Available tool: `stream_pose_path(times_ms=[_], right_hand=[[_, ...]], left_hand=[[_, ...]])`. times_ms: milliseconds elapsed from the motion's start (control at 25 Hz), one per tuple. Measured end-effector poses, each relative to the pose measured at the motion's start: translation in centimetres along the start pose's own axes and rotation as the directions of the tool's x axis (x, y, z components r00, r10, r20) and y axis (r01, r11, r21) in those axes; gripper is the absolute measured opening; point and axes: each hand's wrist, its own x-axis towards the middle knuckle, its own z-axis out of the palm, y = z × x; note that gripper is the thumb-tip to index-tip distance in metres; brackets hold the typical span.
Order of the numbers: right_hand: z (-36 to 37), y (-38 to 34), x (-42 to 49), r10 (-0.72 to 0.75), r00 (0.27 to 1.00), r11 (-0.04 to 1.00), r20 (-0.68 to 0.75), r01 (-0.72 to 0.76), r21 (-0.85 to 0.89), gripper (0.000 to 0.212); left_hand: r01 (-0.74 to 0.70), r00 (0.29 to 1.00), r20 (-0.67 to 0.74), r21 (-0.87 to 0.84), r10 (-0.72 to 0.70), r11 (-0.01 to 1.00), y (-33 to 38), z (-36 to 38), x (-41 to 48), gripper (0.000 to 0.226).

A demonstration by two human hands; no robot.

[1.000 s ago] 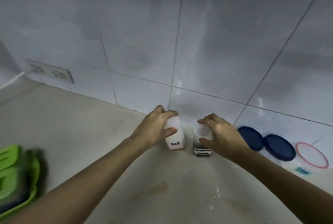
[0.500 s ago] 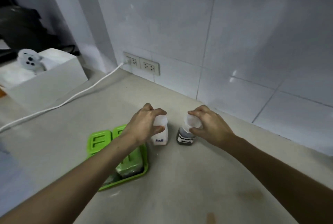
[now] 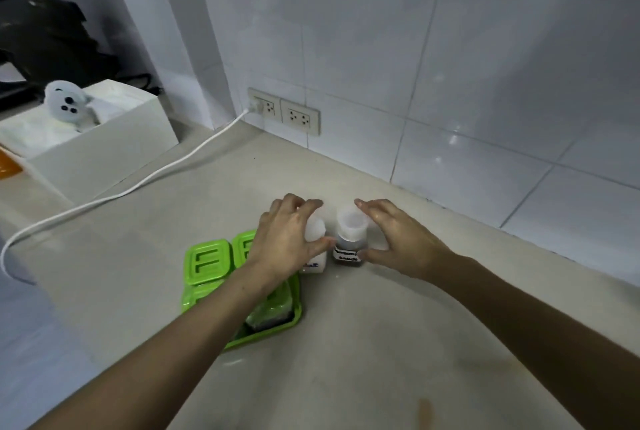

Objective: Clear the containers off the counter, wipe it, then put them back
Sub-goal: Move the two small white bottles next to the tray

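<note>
Currently, my left hand point(image 3: 287, 242) wraps loosely around the white salt jar point(image 3: 316, 249); my right hand point(image 3: 398, 239) is spread apart from the dark-filled jar point(image 3: 349, 242). Both jars stand on the counter point(image 3: 346, 343) beside the green container point(image 3: 221, 277).

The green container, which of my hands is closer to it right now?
Left. Your left hand hangs right over the green container's far corner, around the white salt jar. Your right hand is farther off, beyond the dark jar.
</note>
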Motion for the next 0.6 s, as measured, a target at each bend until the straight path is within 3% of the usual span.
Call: stream_pose_path(times_ms=[80,160,320,440,520,600], right_hand=[[0.0,2.1,-4.6,0.030,0.999,1.000,0.011,-0.030,0.001,0.076],[0.1,4.9,-10.9,0.108,0.994,0.994,-0.002,-0.108,-0.012,0.068],[-0.9,11.1,-24.5,0.310,0.949,0.950,-0.048,-0.312,-0.027,0.057],[-4.3,16.7,-33.7,0.462,0.872,0.876,-0.162,-0.477,-0.069,0.051],[-7.2,20.5,-38.2,0.495,0.835,0.828,-0.241,-0.537,-0.160,0.046],[-10.2,24.2,-40.6,0.476,0.844,0.783,-0.249,-0.535,-0.316,0.045]], left_hand=[[-0.096,0.978,-0.187,0.007,0.095,0.995,2.1,0.1,-1.3,0.043],[-0.220,0.947,-0.250,-0.052,0.201,0.974,5.4,1.3,-3.5,0.030],[-0.408,0.907,-0.171,-0.130,0.385,0.904,13.7,6.7,-6.4,0.024],[-0.491,0.871,-0.107,-0.259,0.480,0.832,23.8,10.5,-6.4,0.027],[-0.522,0.845,-0.096,-0.355,0.526,0.776,31.0,12.4,-6.4,0.028],[-0.466,0.871,-0.101,-0.477,0.481,0.745,37.5,13.7,-6.0,0.027]])
